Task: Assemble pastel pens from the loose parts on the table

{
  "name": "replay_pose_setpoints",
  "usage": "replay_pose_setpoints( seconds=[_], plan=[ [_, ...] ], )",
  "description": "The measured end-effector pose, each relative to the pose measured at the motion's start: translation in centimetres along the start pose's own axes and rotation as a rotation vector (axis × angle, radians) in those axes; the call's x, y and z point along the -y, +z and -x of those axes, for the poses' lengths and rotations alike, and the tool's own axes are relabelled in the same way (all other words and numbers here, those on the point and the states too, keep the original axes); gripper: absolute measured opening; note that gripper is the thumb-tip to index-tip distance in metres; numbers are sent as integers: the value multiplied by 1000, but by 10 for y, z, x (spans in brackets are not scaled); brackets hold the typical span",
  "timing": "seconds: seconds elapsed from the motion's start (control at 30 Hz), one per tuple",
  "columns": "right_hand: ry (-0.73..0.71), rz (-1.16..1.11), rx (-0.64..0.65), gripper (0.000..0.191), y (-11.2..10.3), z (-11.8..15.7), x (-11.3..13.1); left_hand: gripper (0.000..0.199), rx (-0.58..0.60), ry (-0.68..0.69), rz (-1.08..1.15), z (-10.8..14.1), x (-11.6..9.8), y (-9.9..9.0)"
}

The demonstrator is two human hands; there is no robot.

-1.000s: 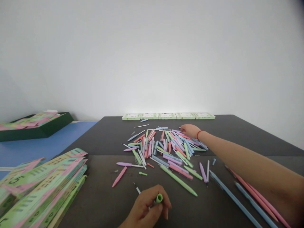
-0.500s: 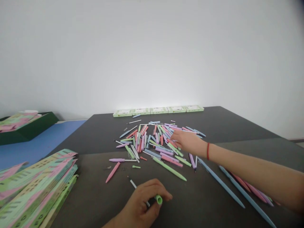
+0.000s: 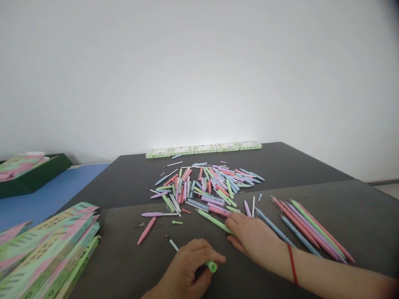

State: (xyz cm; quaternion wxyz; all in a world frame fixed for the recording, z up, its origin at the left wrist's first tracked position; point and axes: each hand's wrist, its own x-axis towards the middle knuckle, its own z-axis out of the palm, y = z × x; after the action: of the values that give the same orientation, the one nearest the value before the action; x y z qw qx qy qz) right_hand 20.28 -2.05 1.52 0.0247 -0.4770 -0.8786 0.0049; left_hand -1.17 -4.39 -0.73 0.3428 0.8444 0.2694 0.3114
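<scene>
My left hand is curled at the near edge of the table, closed round a light green pen barrel whose hollow end points toward me. A white refill with a dark tip runs beneath that hand; whether it is held or lies on the table, I cannot tell. Just to the right, my right hand, with a red cord at the wrist, has thumb and fingers around the near end of a long light green pen. The fingers hide that end. Its other end lies against the pile of pen parts.
Finished-looking long pens lie side by side at right. Printed cartons are stacked at left, and flat boxes line the far edge. A green tray stands on a blue surface. A pink barrel lies near the left hand.
My right hand has come back from the pile toward me and onto the near end of the green pen. The left hand keeps its hold; the view has shifted slightly.
</scene>
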Motion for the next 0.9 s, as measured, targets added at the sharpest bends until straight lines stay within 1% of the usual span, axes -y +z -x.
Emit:
replay_pose_setpoints(
  seconds=[0.13, 0.3, 0.37, 0.43, 0.53, 0.6, 0.67, 0.73, 0.8, 0.9],
  plan=[
    [70, 70, 24, 13, 8, 2, 6, 32, -5, -18, -43, 0, -1, 2],
    [67, 48, -8, 15, 19, 22, 11, 32, 18, 20, -101, 0, 5, 5],
    [69, 11, -18, 11, 19, 29, 9, 33, 29, 14, -109, -1, 7, 6],
    [90, -15, -19, 9, 14, 30, 4, 35, 40, -5, -106, -1, 8, 6],
    [121, -54, -12, 16, -1, 13, -5, 39, 53, -40, -100, 0, 5, 5],
    [73, -86, -16, 17, -10, -6, -6, 42, 55, -62, -106, -1, 2, 5],
    [15, -64, 9, 16, -15, -28, -3, 43, 57, -83, -123, -1, 0, 5],
    [-10, -34, 31, 14, -15, -48, 5, 42, 62, -104, -146, -2, -2, 6],
    [-5, -7, 48, 15, -12, -66, 15, 39, 61, -113, -166, -3, -2, 7],
    [23, 28, 83, 23, -7, -84, 29, 40, 50, -107, -181, -3, -2, 9]
  ],
)
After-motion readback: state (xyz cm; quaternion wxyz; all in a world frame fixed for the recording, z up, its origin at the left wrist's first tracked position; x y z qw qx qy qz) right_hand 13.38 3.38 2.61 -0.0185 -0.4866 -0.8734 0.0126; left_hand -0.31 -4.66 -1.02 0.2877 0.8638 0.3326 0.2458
